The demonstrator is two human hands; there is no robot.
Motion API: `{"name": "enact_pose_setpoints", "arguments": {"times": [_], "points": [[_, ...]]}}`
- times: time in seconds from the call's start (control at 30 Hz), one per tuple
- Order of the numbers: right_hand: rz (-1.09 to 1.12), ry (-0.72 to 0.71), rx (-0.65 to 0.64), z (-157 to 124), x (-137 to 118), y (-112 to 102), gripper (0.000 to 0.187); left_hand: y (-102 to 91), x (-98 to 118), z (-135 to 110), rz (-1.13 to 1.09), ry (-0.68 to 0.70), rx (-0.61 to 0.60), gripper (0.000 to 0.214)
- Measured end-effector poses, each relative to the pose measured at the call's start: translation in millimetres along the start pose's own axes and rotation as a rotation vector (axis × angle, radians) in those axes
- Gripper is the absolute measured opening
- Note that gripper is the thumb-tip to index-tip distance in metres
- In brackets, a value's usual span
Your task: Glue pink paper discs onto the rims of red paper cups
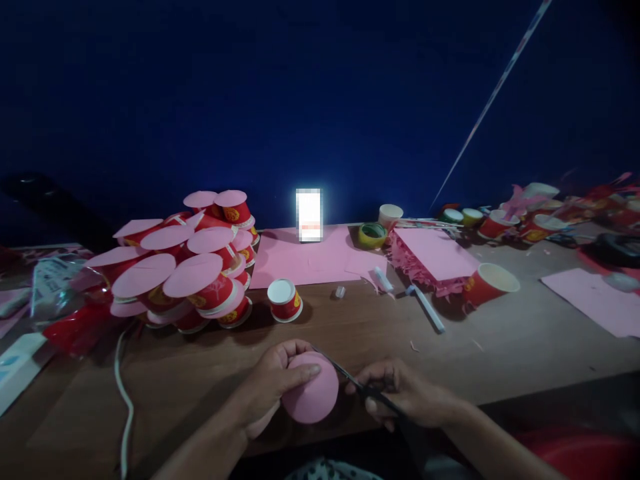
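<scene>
At the near edge of the bench, the left hand has its grip closed around a pink disc, thumb on the upper rim, with the flat face tilted toward the camera. The right hand has its grip closed on dark scissors; their long axis runs up and left, and the blade tips meet the disc's upper right rim. Bare wood lies open just beyond the hands, up to a single red cup. To the left stands a pile of pink-capped cups, with a white cable trailing below. Farther back are a pink sheet, fringed pink paper and a tipped cup.
</scene>
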State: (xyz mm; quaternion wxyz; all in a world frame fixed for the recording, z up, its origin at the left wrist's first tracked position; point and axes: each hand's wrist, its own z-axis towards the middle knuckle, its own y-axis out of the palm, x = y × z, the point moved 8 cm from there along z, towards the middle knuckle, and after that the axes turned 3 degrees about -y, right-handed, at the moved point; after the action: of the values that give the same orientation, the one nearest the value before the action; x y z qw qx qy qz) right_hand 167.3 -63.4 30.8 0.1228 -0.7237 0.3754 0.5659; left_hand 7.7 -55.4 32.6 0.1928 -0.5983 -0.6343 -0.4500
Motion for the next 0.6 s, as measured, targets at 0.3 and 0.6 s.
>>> {"name": "enact_pose_setpoints", "arguments": {"times": [0.3,0.6], "points": [[-0.009,0.015,0.054,0,1,-4,0.034,-5.9,-3,-1,0.011,-0.023,0.055,0.035],[-0.288,-0.115,0.406,-7,-3,-53,0.038,-8.2,-6,-2,-0.029,-0.021,0.059,0.031]]}}
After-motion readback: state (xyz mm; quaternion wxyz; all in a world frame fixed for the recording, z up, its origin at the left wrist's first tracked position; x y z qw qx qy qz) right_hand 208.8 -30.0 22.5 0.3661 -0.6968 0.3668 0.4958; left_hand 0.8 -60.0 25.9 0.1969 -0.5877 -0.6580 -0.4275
